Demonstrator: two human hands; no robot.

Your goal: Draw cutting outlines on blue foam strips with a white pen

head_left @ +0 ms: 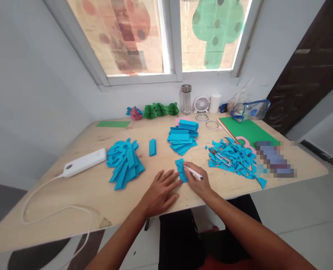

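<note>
Left hand (159,191) is laid flat, fingers spread wide, its fingertips pressed on the near edge of a small blue paper piece (181,169); nothing is gripped. Right hand (198,182) is closed narrow around a white pen (193,173), whose tip is set on the right side of the same piece. The piece is pinned to the wooden table (93,195) directly between both hands.

Judged: a line is being marked on the piece. For a clean mark the paper should be kept flat and unmoving under the left fingertips, those fingers kept clear of the pen's path, and the pen drawn with light, even pressure.

Left of the left hand, a heap of cut blue shapes (124,162) and a white power strip (84,162) are noted. Right of the right hand, blue scraps (236,159) with scissors (219,156) lying on them. Beyond the hands, a single folded blue strip (152,147), then a stack of blue rectangles (183,137); farther back, green paper ornaments (160,110) and a bottle (186,98) under the window
</note>
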